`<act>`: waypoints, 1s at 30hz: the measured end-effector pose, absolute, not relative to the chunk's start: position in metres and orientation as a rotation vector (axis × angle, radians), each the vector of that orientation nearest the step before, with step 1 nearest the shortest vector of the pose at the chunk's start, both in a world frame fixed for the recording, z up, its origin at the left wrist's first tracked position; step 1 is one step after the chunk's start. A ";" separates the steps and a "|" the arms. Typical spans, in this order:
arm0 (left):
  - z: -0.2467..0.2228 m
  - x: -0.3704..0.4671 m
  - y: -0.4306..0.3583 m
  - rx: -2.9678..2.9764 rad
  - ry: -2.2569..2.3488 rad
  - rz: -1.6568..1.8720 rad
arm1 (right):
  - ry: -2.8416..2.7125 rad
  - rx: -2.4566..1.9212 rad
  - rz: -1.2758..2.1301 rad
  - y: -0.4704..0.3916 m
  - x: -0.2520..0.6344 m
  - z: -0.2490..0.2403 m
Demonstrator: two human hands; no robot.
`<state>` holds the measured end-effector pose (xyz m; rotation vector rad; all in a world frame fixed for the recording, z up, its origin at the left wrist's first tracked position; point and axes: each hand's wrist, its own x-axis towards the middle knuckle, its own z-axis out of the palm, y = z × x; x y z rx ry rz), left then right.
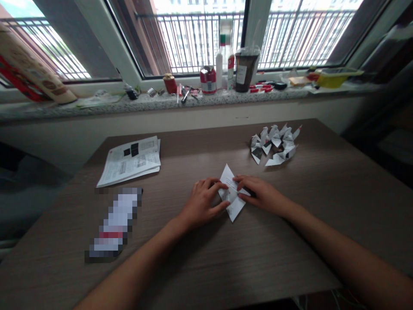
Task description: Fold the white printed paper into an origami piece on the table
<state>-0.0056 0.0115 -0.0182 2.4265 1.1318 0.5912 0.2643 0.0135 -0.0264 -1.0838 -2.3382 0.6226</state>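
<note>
A small sheet of printed white paper (235,211), folded into a diamond, lies on the brown table between my hands. My left hand (204,200) holds its left side, the thumb low and the fingers curled over the upper part. From the other side my right hand (260,193) grips the right edge, thumb and fingertips pressing near the paper's middle. Part of the fold is covered by the fingers. Beyond my right hand stands a cluster of folded paper pieces (275,140), grouped close together with pointed tips upward.
A stack of printed sheets (132,161) lies at the table's far left, with a blurred-out phone-like object (116,224) nearer me. Along the granite windowsill (112,107) stand a red can (208,80), a clear bottle (220,64), a dark drink cup (243,71) and a yellow container (334,79).
</note>
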 end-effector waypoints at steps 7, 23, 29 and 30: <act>-0.014 -0.007 0.014 2.266 1.089 0.761 | -2.383 -1.008 0.479 0.012 0.260 -0.023; -0.023 -0.021 0.015 2.545 0.894 0.579 | -2.444 -0.894 0.556 0.006 0.260 -0.024; -0.023 -0.020 0.012 2.536 0.813 0.527 | -2.501 -0.814 0.628 0.005 0.267 -0.016; -0.022 -0.021 0.012 2.535 0.819 0.520 | -2.509 -0.800 0.627 0.005 0.268 -0.016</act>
